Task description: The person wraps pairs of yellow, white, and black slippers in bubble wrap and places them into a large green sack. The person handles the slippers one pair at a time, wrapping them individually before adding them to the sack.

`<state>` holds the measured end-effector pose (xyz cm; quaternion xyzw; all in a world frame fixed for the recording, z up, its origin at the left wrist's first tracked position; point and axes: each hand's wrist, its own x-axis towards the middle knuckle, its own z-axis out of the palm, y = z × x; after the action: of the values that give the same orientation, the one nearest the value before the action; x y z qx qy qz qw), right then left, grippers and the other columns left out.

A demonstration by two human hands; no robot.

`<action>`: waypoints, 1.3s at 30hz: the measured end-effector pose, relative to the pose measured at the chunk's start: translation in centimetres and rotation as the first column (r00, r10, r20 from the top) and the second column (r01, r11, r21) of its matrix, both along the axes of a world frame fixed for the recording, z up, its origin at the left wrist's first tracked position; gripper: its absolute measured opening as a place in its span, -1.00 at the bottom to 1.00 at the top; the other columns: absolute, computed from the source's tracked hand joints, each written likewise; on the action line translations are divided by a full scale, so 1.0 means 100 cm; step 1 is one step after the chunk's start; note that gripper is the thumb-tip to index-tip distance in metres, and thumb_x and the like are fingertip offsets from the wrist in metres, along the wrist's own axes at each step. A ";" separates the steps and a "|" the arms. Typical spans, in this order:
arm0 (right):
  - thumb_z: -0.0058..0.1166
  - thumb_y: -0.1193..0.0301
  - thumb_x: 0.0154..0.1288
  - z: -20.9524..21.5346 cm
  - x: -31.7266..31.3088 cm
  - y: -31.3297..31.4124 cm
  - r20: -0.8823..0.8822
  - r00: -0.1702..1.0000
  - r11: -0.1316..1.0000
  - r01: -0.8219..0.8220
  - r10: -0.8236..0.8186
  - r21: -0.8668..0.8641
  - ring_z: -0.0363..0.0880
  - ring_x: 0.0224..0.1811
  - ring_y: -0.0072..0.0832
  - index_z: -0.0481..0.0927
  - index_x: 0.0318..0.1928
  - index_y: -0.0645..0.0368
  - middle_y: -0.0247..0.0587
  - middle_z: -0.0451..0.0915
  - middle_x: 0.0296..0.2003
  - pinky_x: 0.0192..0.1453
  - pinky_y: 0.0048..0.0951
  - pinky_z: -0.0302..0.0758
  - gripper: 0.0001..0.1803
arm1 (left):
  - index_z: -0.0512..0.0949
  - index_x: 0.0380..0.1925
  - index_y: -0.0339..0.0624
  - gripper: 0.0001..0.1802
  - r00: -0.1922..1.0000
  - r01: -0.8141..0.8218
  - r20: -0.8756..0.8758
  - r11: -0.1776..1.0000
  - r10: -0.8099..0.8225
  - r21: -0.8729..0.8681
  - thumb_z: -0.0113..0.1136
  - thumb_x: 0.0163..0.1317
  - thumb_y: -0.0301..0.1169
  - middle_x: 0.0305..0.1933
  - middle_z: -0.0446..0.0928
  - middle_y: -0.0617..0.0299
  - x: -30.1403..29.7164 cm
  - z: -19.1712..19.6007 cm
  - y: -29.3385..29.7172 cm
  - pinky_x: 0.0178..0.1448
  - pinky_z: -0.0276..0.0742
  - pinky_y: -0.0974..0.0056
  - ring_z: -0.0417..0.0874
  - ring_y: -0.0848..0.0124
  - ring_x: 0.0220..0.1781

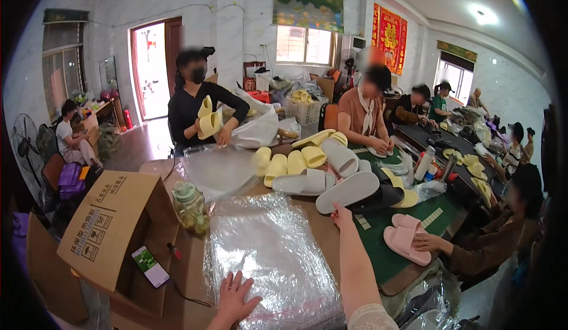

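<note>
My left hand lies with its fingers spread on a stack of clear plastic bags at the front of the table. My right arm reaches forward, and my right hand grips the near edge of a grey slipper. That slipper shows a long flat face and rests against a heap of others. Beside it in the heap are another grey slipper, yellow slippers and a black slipper. How my fingers close under the edge is partly hidden.
A cardboard box stands open at left, a phone in it. A lidded jar sits beside the bags. Across the table a person holds yellow slippers. At right a co-worker's hand touches pink slippers.
</note>
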<state>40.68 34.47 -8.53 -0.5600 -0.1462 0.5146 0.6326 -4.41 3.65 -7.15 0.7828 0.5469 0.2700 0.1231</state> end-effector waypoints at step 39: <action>0.20 0.51 -0.09 0.256 -0.083 -0.248 0.342 0.522 0.521 -0.847 0.781 0.104 0.65 -0.02 -0.41 0.55 0.17 0.38 -0.14 0.67 -0.02 0.12 -0.44 0.54 -0.33 | 0.43 0.32 -0.17 -0.04 0.997 0.014 -0.074 0.998 -0.009 0.058 0.32 0.05 0.26 0.48 0.27 -0.15 0.001 0.003 0.000 0.58 -0.01 -0.13 0.07 -0.16 0.58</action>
<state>32.37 9.68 17.05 -0.3972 -0.5379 0.6523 0.3570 -4.34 3.62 -6.89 0.7986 0.5386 0.2560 0.0815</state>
